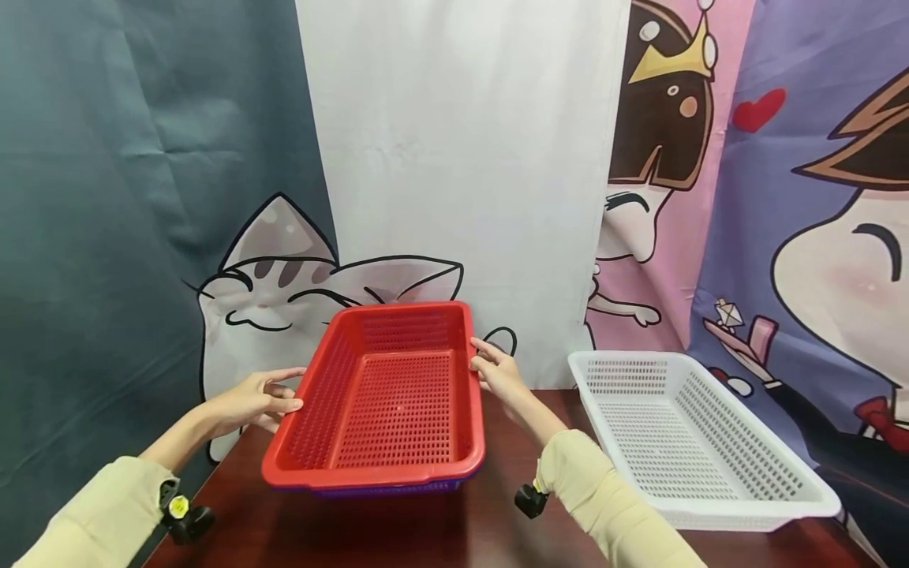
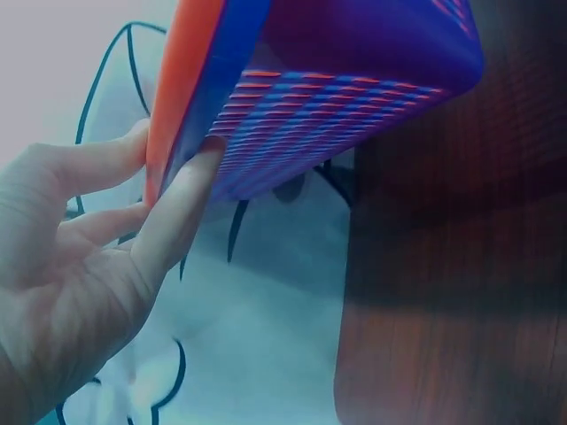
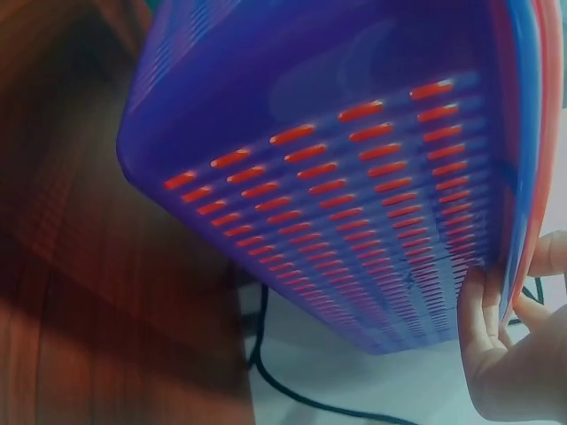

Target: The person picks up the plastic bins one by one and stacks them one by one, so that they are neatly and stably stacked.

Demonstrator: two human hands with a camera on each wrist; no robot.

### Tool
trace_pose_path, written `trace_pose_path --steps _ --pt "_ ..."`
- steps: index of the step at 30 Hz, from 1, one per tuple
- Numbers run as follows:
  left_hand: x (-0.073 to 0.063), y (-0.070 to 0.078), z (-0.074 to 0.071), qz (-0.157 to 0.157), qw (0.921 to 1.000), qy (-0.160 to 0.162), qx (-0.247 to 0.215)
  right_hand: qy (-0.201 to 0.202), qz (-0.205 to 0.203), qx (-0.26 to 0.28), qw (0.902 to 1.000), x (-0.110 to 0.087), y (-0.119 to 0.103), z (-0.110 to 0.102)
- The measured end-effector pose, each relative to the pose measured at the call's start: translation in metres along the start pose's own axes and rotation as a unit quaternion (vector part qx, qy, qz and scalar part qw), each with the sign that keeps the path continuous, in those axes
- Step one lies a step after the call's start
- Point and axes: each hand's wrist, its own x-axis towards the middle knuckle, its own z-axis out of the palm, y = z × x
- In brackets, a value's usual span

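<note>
A red plastic basket (image 1: 401, 410) sits nested inside a blue-purple basket (image 1: 390, 489), their rims stacked together. Both hands hold the pair over the dark wooden table, one at each side. My left hand (image 1: 248, 402) pinches the two rims at the left side, a finger or thumb against the blue wall in the left wrist view. At the right side, my right hand (image 1: 504, 375) grips the rims, with fingertips on the blue basket's slotted wall (image 3: 354, 159) in the right wrist view. Nothing lies inside the red basket.
To the right on the table (image 1: 511, 489) stands a white slotted basket (image 1: 710, 505). A curtain (image 1: 461, 158) with cartoon figures hangs right behind the table. Each wrist wears a small black camera (image 1: 188, 521).
</note>
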Motion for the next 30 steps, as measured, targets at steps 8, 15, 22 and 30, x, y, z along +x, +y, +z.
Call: trace_pose_path --steps 8,15,22,30 --pt "0.017 0.012 0.021 0.003 0.9998 0.016 -0.009 0.016 0.009 -0.024 0.9995 -0.001 -0.002 -0.026" --pt "0.031 0.017 0.039 0.005 0.9994 0.020 -0.026 0.015 0.021 -0.019 0.9995 -0.004 -0.001 -0.049" --pt "0.045 0.018 0.063 0.007 0.9984 0.022 -0.052 0.022 0.026 -0.042 0.9986 -0.007 0.003 -0.072" --pt "0.062 0.014 0.075 0.008 0.9984 0.024 -0.051 0.009 0.028 -0.064 0.9975 -0.004 0.013 -0.090"
